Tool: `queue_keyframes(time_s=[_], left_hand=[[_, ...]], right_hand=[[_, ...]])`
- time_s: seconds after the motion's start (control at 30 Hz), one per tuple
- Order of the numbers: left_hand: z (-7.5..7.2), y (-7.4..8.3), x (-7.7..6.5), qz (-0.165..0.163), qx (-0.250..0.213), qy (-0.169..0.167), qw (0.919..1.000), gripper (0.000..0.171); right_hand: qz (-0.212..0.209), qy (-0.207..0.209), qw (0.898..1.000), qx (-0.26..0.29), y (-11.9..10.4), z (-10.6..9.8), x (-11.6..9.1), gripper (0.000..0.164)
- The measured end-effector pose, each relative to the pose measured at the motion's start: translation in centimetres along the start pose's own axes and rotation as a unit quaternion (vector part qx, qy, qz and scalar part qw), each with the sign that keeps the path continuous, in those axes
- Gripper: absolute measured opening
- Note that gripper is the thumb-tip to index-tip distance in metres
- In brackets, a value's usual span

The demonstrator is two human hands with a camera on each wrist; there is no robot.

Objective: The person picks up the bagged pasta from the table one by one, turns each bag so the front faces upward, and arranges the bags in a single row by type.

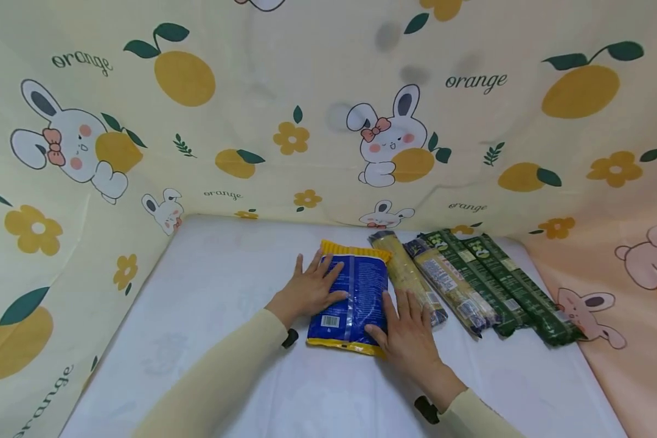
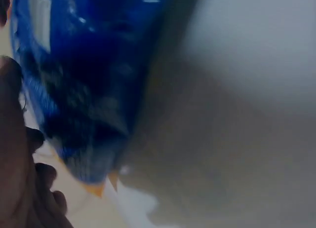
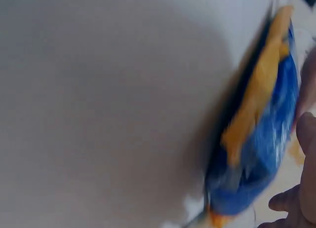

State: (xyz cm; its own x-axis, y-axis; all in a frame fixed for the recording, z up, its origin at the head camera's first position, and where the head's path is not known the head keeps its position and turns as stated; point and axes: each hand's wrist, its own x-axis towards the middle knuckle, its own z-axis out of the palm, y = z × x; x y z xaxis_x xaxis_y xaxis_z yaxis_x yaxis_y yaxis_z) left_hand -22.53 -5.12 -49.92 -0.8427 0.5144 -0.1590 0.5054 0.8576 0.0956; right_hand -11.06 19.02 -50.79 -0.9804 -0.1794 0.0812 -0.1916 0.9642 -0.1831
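Observation:
A blue plastic packet (image 1: 361, 304) with yellow ends lies on the white table, printed side and barcode facing up. My left hand (image 1: 306, 292) rests on its left part, fingers spread over the blue film. Along its right edge my right hand (image 1: 413, 334) touches the packet with extended fingers, the thumb over the lower right corner. The blue packet (image 2: 94, 75) is blurred in the left wrist view, with the left fingers at its side. The right wrist view shows a yellow end and the blue packet (image 3: 276, 119) beside the right hand.
Right of the packet lie a clear pack of pale sticks (image 1: 407, 274), a similar printed pack (image 1: 449, 286) and two long green packs (image 1: 476, 283), all slanting side by side. A patterned cloth (image 1: 317, 73) with rabbits and oranges hangs behind the white table (image 1: 208, 261) and at both sides.

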Motion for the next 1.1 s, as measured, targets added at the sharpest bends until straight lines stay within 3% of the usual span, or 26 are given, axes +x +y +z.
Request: queue_keyframes(time_s=[0.13, 0.23, 0.5, 0.73, 0.9, 1.1], left_hand=[[0.5, 1.2, 1.6, 0.029, -0.001, -0.014, 0.9995, 0.094], [0.9, 0.8, 1.5, 0.03, -0.004, -0.031, 0.9991, 0.099], [1.2, -1.3, -0.8, 0.0, -0.027, -0.042, 0.9988, 0.099], [1.5, -3.2, -4.3, -0.037, -0.044, -0.038, 0.9976, 0.099], [1.8, -3.2, -6.1, -0.05, -0.049, -0.038, 0.9968, 0.097], [0.4, -2.8, -6.3, -0.05, -0.018, -0.039, 0.9979, 0.097]], right_hand=[[-0.017, -0.048, 0.999, -0.005, -1.0, 1.2, 1.2, 0.083], [-0.024, -0.083, 0.996, -0.008, -1.5, 1.5, 2.0, 0.084], [-0.043, -0.106, 0.993, 0.003, -3.9, 1.8, 2.8, 0.09], [-0.089, -0.121, 0.989, 0.006, -6.4, 2.3, 3.0, 0.091], [-0.106, -0.103, 0.989, 0.008, -6.9, 2.4, 2.4, 0.092], [-0.091, -0.084, 0.992, 0.009, -6.2, 2.1, 0.2, 0.086]])
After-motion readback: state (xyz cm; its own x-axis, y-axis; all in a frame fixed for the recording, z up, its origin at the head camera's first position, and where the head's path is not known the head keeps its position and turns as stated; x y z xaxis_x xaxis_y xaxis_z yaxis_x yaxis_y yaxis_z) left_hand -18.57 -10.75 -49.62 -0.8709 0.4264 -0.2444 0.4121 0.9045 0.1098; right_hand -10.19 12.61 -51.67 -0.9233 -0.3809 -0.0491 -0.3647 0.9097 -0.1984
